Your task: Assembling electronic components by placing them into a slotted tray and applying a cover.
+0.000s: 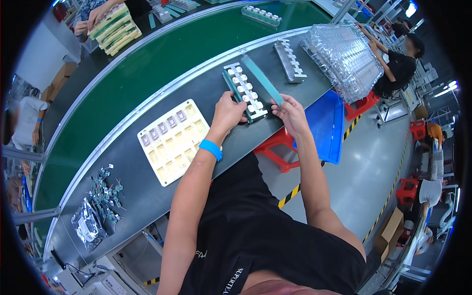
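Observation:
My left hand [228,113], with a blue band on the wrist, grips the near end of a green fixture [244,93] that carries a row of white round parts and metal pieces. Just to its right, my right hand [289,112] pinches the lower end of a long flat green strip [263,80]. The strip slants away from me beside the fixture, apart from it as far as I can see. Left of my left hand lies a cream tray [169,167] with small square pockets; several purplish-grey parts [162,128] fill its far row.
A similar metal fixture [289,61] and stacked clear plastic trays [344,59] are on the bench to the right. Small wired boards [104,194] and a silvery bag [88,226] lie at left. Beyond runs a green conveyor [162,64]. A blue bin [324,130] and red stool [280,150] stand below.

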Available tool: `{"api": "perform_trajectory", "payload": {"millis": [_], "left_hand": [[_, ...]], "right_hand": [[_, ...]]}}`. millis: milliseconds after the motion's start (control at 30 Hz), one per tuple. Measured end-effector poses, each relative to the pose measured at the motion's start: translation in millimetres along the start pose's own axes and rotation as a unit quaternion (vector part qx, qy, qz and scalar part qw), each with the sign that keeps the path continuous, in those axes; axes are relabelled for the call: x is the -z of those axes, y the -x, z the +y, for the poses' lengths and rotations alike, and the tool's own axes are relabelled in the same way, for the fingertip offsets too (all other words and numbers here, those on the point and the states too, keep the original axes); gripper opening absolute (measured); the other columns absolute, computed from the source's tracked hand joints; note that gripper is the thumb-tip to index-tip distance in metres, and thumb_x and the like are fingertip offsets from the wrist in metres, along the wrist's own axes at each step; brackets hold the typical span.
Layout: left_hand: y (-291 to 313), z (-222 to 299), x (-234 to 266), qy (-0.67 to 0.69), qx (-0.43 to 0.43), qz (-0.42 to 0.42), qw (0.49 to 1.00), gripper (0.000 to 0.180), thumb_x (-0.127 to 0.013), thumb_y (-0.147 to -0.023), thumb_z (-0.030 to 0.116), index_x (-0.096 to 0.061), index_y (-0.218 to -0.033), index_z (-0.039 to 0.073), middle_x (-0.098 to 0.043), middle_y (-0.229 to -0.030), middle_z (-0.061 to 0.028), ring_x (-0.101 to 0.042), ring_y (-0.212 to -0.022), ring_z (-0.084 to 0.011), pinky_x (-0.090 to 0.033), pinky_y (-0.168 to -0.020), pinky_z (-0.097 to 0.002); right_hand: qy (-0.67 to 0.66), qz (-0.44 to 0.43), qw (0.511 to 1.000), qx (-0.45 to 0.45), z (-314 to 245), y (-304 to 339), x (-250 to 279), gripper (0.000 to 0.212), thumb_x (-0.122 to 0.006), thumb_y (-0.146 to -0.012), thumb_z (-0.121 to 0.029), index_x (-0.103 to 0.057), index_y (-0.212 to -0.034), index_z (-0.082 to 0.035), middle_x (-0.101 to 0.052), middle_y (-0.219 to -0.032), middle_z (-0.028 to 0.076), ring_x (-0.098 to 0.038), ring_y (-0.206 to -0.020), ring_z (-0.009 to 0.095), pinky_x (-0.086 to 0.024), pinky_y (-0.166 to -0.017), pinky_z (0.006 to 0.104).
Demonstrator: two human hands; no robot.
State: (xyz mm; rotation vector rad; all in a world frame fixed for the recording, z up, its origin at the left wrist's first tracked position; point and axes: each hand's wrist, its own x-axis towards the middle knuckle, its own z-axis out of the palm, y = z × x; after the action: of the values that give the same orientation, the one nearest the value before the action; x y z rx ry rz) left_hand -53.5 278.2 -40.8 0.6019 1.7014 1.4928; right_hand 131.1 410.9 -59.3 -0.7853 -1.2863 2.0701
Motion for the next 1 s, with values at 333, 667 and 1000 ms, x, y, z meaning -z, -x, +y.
{"api": "perform_trajectory", "payload": {"millis": [333, 667, 1000], "left_hand": [[-1, 5, 4, -0.1, -0.009, 0.047, 0.994, 0.034, -0.062, -0.078, 0.008, -0.05, -0.104, -0.011, -0.068, -0.089, -0.0248, -0.07, -0.058, -0.0304, -0.057, -0.056, -0.0381], [40, 46, -5, 0.213, -0.087, -0.007, 0.973, 0.04, -0.053, -0.091, 0.002, -0.036, -0.126, -0.007, -0.067, -0.106, -0.0191, -0.069, -0.085, -0.0239, -0.06, -0.062, -0.0323], [69, 38, -15, 0.226, -0.113, -0.003, 0.968, 0.031, -0.051, -0.099, 0.008, -0.041, -0.126, -0.004, -0.068, -0.106, -0.0169, -0.068, -0.085, -0.0204, -0.058, -0.066, -0.0318]], "right_hand": [[-0.08, 0.016, 0.994, 0.071, -6, 17, -39, 0.026, -0.048, -0.096, -0.001, -0.053, -0.121, 0.002, -0.066, -0.11, 0.017, -0.066, -0.088, 0.018, -0.057, -0.079, 0.0308], [0.393, 0.039, 0.845, 0.361, -11, 63, -106, 0.035, -0.055, -0.091, 0.001, -0.062, -0.125, 0.001, -0.063, -0.124, 0.024, -0.067, -0.105, 0.033, -0.052, -0.09, 0.0384], [0.42, 0.015, 0.821, 0.386, -15, 81, -98, 0.032, -0.067, -0.084, -0.001, -0.063, -0.117, -0.001, -0.065, -0.115, 0.02, -0.066, -0.101, 0.033, -0.053, -0.083, 0.0369]]}}
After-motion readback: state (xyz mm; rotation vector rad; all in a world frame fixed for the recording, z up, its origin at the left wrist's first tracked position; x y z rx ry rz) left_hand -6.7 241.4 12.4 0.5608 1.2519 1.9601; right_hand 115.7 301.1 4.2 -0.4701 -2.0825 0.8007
